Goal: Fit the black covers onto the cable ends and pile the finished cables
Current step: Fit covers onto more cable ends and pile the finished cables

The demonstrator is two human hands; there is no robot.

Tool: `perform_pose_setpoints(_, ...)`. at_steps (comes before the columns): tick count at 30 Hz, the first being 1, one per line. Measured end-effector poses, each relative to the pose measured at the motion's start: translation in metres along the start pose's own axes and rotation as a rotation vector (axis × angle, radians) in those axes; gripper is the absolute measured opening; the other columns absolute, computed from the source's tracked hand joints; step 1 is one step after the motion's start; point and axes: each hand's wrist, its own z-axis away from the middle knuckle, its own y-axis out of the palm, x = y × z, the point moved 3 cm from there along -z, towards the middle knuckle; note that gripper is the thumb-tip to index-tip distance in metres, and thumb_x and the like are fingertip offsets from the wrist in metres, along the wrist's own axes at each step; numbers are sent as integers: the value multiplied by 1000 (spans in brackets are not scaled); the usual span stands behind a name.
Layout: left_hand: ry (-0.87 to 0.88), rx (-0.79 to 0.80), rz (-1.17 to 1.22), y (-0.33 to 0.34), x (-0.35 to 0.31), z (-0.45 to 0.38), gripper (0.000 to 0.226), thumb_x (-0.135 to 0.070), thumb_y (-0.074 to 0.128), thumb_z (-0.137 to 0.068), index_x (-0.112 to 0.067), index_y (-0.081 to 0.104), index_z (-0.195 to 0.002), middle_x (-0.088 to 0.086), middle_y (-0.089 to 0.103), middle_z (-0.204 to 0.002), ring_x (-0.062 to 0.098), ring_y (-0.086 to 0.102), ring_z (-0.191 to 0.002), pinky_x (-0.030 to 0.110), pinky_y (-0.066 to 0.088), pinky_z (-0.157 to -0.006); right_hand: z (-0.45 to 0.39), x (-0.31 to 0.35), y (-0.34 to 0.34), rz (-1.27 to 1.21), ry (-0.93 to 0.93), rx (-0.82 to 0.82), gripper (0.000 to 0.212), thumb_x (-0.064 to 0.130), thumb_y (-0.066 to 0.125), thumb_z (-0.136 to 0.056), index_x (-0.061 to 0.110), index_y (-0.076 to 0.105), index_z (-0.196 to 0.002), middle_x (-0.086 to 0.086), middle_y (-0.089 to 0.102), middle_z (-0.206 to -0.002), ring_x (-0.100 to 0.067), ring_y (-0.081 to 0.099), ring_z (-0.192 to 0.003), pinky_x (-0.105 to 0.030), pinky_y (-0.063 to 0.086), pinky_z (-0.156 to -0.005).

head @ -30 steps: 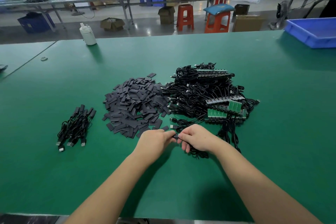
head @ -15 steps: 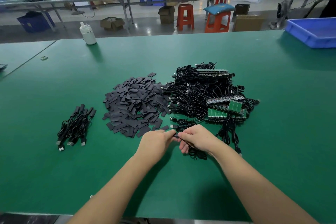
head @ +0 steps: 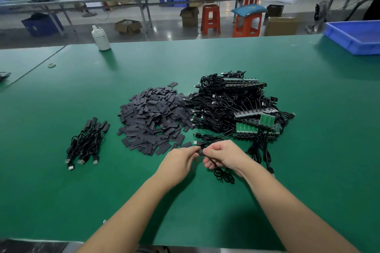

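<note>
Honestly barely started: small finished pile (head: 86, 141) far left, huge cover heap (head: 152, 119) and cable tangle (head: 232, 107) untouched. Left hand (head: 181, 162) pinching cover, I think; right hand (head: 224, 155) gripping cable (head: 221, 172), both just in front of heap.

A white bottle (head: 100, 39) stands near the far edge of the green table (head: 61, 191). A blue tray (head: 353, 37) sits at the table's far right corner. Beyond the table, two orange stools (head: 210, 19) stand on the floor among cardboard boxes (head: 128, 26), one topped with a blue cushion (head: 249, 9).
</note>
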Motion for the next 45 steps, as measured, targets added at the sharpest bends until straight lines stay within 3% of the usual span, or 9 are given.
perform_pose_setpoints(5,-190,35,429,-8,9,-4,16,-15,57,-97,-24,70,-101,-7,74,-79,15,69,-59,25,56,-66,-2,-7,1,23,-14,7,9,11,65,-96,7,71,-91,-8,75,-74,-15,72,-65,-23,57,-60)
perform_pose_setpoints(9,-145,166,258,-17,13,-5,12,-27,67,-91,-34,69,-82,-18,69,-69,-1,60,-61,24,50,-65,-4,-11,8,83,-36,39,11,10,67,-95,6,72,-87,-9,74,-72,-16,69,-63,-25,57,-62)
perform_pose_setpoints(13,-63,268,166,-21,8,-3,7,-32,68,-90,-35,73,-94,-28,66,-73,-8,59,-69,10,43,-64,-6,-10,14,86,-65,62,11,14,68,-94,6,72,-87,-9,74,-73,-16,68,-64,-23,55,-60)
perform_pose_setpoints(21,-100,199,174,-40,29,-1,7,-36,72,-87,-41,69,-82,-26,69,-80,-5,62,-75,12,43,-68,-5,-6,8,349,-50,155,14,33,70,-93,21,73,-99,6,78,-94,-8,71,-90,-27,54,-92)
perform_pose_setpoints(28,-509,16,1318,-26,39,12,10,-21,77,-78,-13,77,-84,4,65,-77,13,56,-65,23,51,-61,-8,-1,33,37,-95,111,8,17,71,-92,10,72,-96,-8,78,-94,-16,72,-84,-29,57,-86)
perform_pose_setpoints(31,-539,27,1480,-14,37,19,20,-21,70,-84,-7,77,-96,6,70,-88,14,61,-72,24,54,-68,-11,-3,53,-86,-110,74,4,13,70,-93,10,71,-95,-7,78,-90,-14,72,-80,-21,55,-74)
perform_pose_setpoints(36,-502,-67,1319,-21,45,25,17,-20,65,-91,-5,72,-96,16,72,-101,25,68,-89,34,51,-83,-20,-9,66,74,-151,-65,9,28,72,-92,20,74,-95,2,78,-92,-3,70,-84,-23,55,-82)
perform_pose_setpoints(39,-566,-136,1119,-45,71,27,15,-19,59,-97,-7,69,-96,15,74,-92,29,72,-85,35,57,-77,-21,-11,52,302,-170,-282,11,41,67,-92,31,69,-89,16,69,-81,10,61,-71,-8,43,-62)
perform_pose_setpoints(45,-683,-220,324,-98,148,29,18,-30,66,-93,-15,73,-89,2,75,-84,19,68,-76,35,55,-79,-21,-38,30,675,-249,-514,15,32,55,-99,26,68,-101,17,57,-92,-4,55,-86,-29,50,-75)
